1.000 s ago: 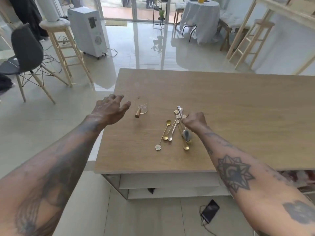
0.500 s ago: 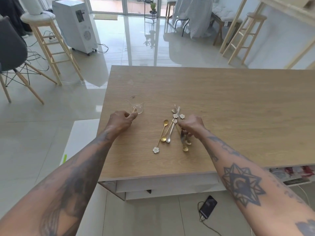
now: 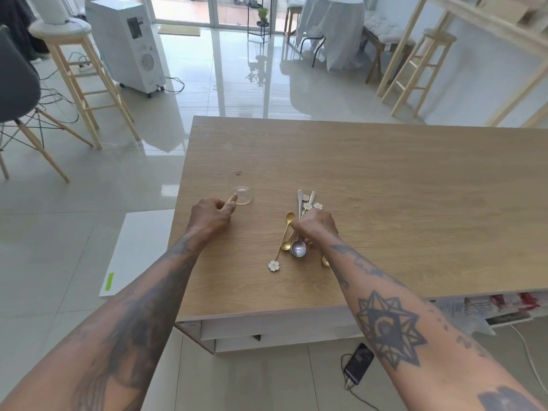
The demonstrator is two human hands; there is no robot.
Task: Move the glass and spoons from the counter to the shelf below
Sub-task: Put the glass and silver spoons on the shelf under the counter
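Observation:
A small clear glass [image 3: 240, 188] with a wooden handle [image 3: 232, 199] stands on the wooden counter [image 3: 385, 188] near its left edge. My left hand [image 3: 210, 217] is closed around that handle. To the right lies a bunch of spoons [image 3: 298, 229], gold and silver, some with white flower ends. My right hand [image 3: 315, 225] is closed over the middle of the bunch; the bowl of a silver spoon [image 3: 298, 248] sticks out below my fingers. One gold spoon with a flower end [image 3: 274, 265] lies at the left of the bunch. White shelves [image 3: 278, 330] show under the counter's front edge.
A phone [image 3: 359, 363] on a cable lies on the floor below the counter. Packets sit on a lower shelf at the right [image 3: 498, 307]. A white board [image 3: 139, 247] lies on the floor to the left. Wooden stools [image 3: 83, 75] and a white appliance [image 3: 127, 43] stand further off.
My left hand came down from the air and closed on the glass's handle. My right hand has gathered the spoons closer and the silver spoon's bowl has shifted left. The view has moved closer.

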